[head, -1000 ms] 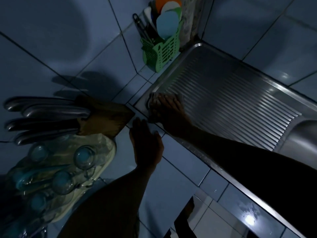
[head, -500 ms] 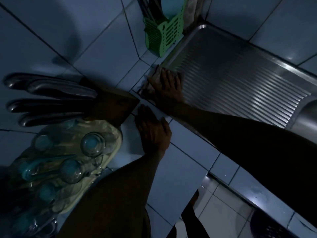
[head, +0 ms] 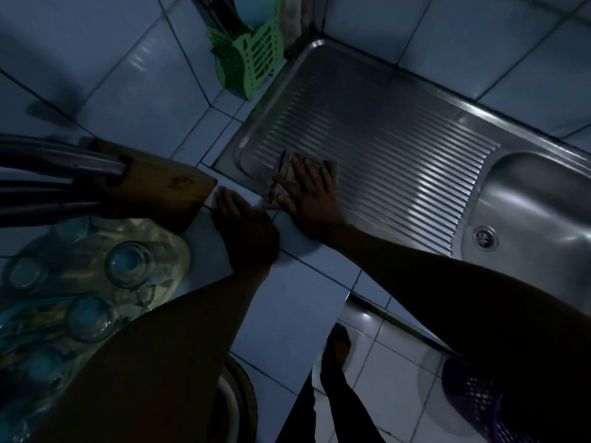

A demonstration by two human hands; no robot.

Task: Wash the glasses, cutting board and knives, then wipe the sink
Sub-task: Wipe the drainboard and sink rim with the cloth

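My right hand lies flat with spread fingers on a crumpled cloth, pressing it onto the near left corner of the steel sink's ribbed drainboard. My left hand rests flat on the tiled counter just left of it, holding nothing. The sink bowl with its drain is at the right. At the left a wooden knife block holds several knives. Several glasses stand upside down on a pale tray below it.
A green plastic utensil holder stands against the tiled wall at the drainboard's far corner. Below the counter edge I see the tiled floor, a person's bare foot, a purple mesh basket and a round dark rim.
My right hand has slid the cloth from the drainboard's left edge rightward and nearer along the ribs. My left hand stays flat on the counter. The view has shifted, showing the sink bowl.
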